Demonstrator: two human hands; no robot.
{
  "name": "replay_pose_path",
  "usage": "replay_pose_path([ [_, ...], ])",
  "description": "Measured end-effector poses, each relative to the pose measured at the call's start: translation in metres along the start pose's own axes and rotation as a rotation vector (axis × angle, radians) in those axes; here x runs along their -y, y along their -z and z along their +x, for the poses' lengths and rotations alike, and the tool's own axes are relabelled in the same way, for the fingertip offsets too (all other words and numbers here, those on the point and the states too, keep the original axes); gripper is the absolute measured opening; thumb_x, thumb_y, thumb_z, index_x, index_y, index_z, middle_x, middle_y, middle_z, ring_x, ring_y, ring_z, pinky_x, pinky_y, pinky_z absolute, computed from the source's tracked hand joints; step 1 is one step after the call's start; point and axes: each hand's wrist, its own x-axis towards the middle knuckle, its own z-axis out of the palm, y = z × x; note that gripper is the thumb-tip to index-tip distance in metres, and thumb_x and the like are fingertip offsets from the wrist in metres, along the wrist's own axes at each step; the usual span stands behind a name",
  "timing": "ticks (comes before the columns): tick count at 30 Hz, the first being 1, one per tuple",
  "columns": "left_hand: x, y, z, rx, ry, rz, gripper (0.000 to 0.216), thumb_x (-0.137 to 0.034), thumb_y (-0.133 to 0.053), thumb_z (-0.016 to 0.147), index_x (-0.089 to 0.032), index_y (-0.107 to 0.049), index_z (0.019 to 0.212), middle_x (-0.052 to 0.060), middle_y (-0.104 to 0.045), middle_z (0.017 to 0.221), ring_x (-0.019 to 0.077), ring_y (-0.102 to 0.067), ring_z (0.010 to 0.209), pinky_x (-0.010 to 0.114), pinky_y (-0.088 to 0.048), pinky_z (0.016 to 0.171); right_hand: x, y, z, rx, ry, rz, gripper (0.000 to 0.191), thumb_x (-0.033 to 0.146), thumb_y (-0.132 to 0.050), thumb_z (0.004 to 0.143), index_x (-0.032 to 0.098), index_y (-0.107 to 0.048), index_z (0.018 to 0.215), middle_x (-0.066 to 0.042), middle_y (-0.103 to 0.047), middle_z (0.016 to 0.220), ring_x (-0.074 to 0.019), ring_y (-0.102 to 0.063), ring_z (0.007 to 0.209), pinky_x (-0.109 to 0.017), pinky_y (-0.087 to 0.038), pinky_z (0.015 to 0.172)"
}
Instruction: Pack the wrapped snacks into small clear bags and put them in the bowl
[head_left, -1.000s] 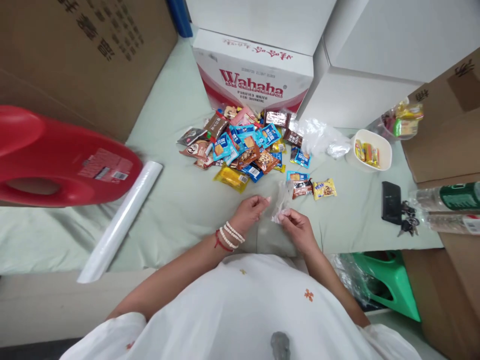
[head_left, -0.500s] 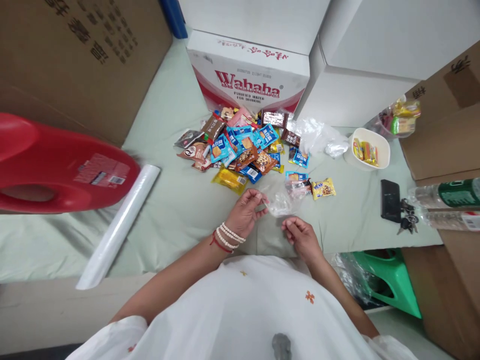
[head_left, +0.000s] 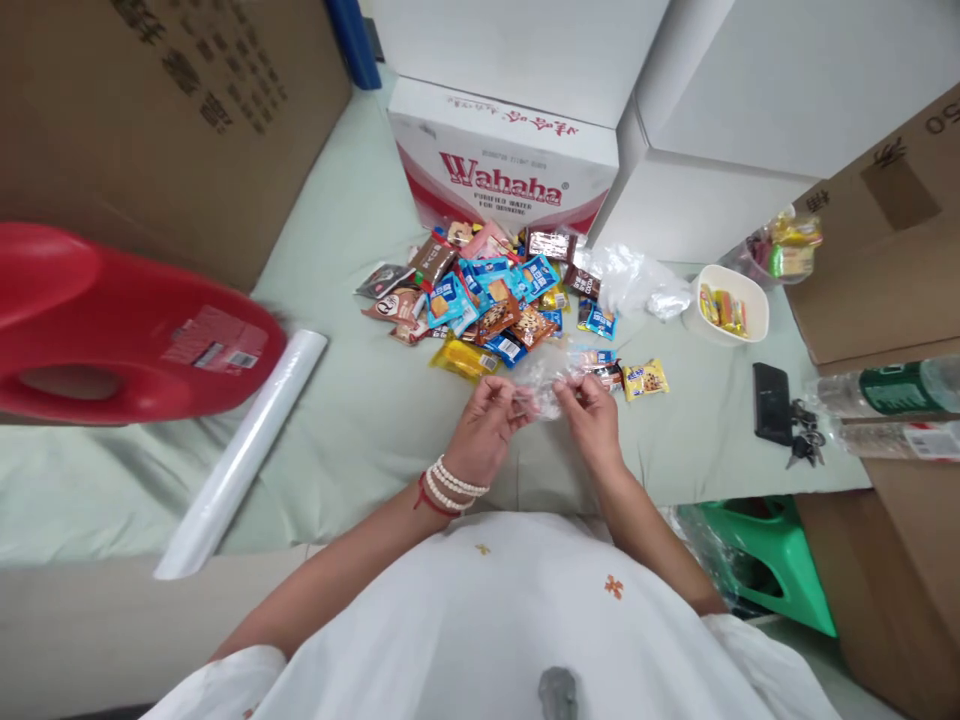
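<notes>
A clear plastic bag (head_left: 546, 378) is stretched between my two hands, just in front of the snack pile. My left hand (head_left: 489, 415), with beaded bracelets at the wrist, pinches the bag's left side. On the other side my right hand (head_left: 590, 410) is closed on the bag with thumb and fingers. Behind them lies a heap of small wrapped snacks (head_left: 491, 290) in blue, brown and yellow packets. A yellow cookie packet (head_left: 645, 378) rests right of my right hand, and a few blue and dark packets (head_left: 600, 362) lie partly behind the bag.
Crumpled clear bags (head_left: 637, 280) lie beside a white tub (head_left: 726, 305) holding snacks. A black phone-like object (head_left: 772, 403), keys (head_left: 806, 437) and bottles (head_left: 900, 388) are at the right. Leftward are a white plastic roll (head_left: 244, 450) and a red jug (head_left: 135, 330). A Wahaha carton (head_left: 502, 160) stands behind.
My right hand has moved up and left from beside the bag and now grips it. The bag is raised and spread between both hands; my left hand keeps its hold.
</notes>
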Motion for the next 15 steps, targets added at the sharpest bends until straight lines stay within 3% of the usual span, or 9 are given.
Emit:
replay_pose_path([
  [4,-0.005,0.027,0.014,-0.384,0.001,-0.076,0.035,-0.034,-0.075,0.083,-0.024,-0.042,0.086,-0.008,-0.057,0.072,0.0059,-0.053,0.054,0.019,-0.043,0.054,0.003,-0.02,-0.005,0.118,-0.019,0.118,0.028,0.051,-0.068,0.088,0.024,-0.073,0.087,-0.003,-0.065,0.087,-0.0201,-0.058,0.081,-0.029,-0.046,0.068],
  [7,-0.008,0.041,0.02,-0.486,-0.025,-0.062,0.028,-0.03,-0.069,0.085,-0.024,-0.041,0.085,-0.009,-0.051,0.067,0.0047,-0.045,0.047,0.018,-0.031,0.046,0.004,-0.022,-0.01,0.232,-0.115,0.168,0.032,0.054,-0.068,0.087,0.023,-0.075,0.085,-0.001,-0.064,0.074,-0.0173,-0.053,0.067,-0.029,-0.042,0.061],
  [11,-0.01,0.039,0.016,-0.444,-0.056,-0.023,0.038,-0.051,-0.072,0.084,-0.022,-0.048,0.081,-0.008,-0.05,0.066,0.0041,-0.036,0.044,0.021,-0.02,0.042,0.009,-0.019,-0.009,0.237,-0.227,0.256,0.033,0.054,-0.078,0.078,0.023,-0.076,0.086,0.002,-0.061,0.066,-0.013,-0.044,0.057,-0.026,-0.036,0.053],
  [13,-0.012,0.035,0.01,-0.303,0.004,0.033,0.047,-0.061,-0.078,0.075,-0.02,-0.056,0.081,-0.005,-0.055,0.069,0.0041,-0.036,0.046,0.022,-0.02,0.043,0.013,-0.014,-0.006,0.241,-0.308,0.366,0.033,0.053,-0.083,0.073,0.022,-0.075,0.083,0.003,-0.057,0.063,-0.0113,-0.041,0.054,-0.024,-0.033,0.049],
  [15,-0.014,0.034,0.004,-0.097,0.144,0.121,0.051,-0.055,-0.09,0.061,-0.017,-0.063,0.08,-0.003,-0.058,0.07,0.0047,-0.039,0.05,0.022,-0.022,0.045,0.015,-0.007,-0.001,0.245,-0.389,0.493,0.034,0.051,-0.087,0.069,0.022,-0.072,0.078,0.004,-0.054,0.062,-0.0102,-0.039,0.053,-0.023,-0.031,0.048],
])
